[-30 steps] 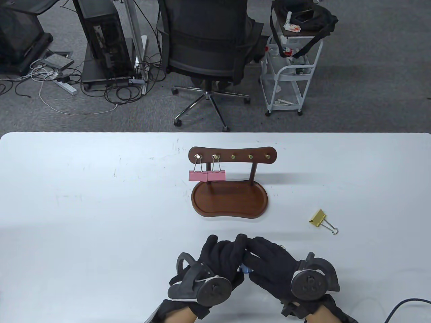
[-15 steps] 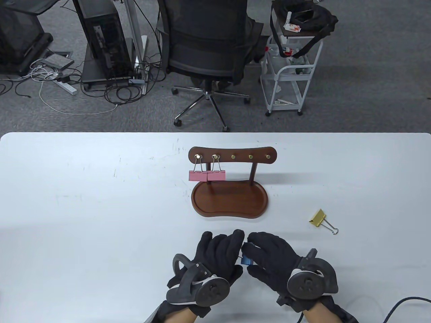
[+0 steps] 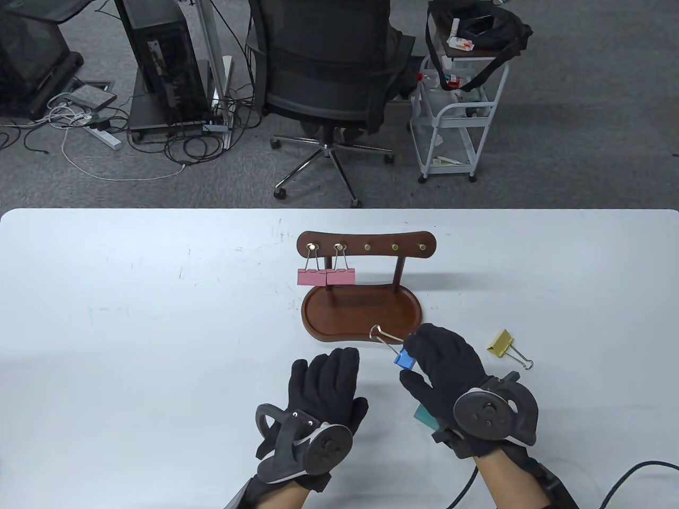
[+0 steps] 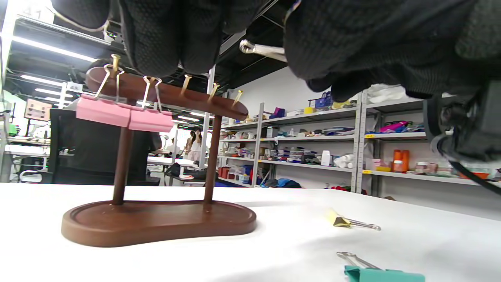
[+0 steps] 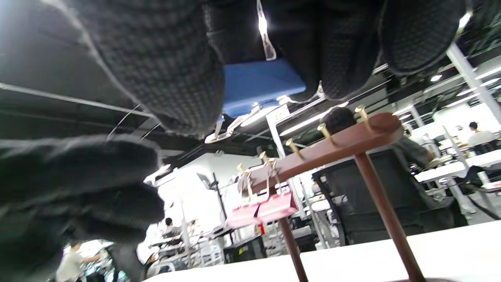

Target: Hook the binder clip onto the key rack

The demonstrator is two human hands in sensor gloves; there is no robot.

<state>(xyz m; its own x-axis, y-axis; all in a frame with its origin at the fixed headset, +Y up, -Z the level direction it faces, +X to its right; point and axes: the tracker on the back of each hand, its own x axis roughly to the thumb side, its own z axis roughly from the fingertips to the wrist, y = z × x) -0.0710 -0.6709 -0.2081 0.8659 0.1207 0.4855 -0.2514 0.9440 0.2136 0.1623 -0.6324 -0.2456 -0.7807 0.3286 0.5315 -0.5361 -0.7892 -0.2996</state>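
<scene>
The white table (image 3: 159, 318) fills the lower frame, and the wooden key rack (image 3: 366, 286) stands at its centre with two pink clips (image 3: 325, 277) on its leftmost pegs. Below it the left hand (image 3: 326, 382) lies flat, its grip spread and holding nothing. Right of centre, the right hand (image 3: 445, 360) pinches the blue binder clip (image 3: 406, 359) by its body, wire loop aimed at the rack. The clip looks light, stiff and slick; holding the body seems best, since the loop swings.

key rack (image 3: 366, 286) at your desk's (image 3: 132, 297) centre | two clips (image 3: 325, 275) on its left hooks | loose clip (image 3: 506, 347) right of rack, toward desk's front edge
</scene>
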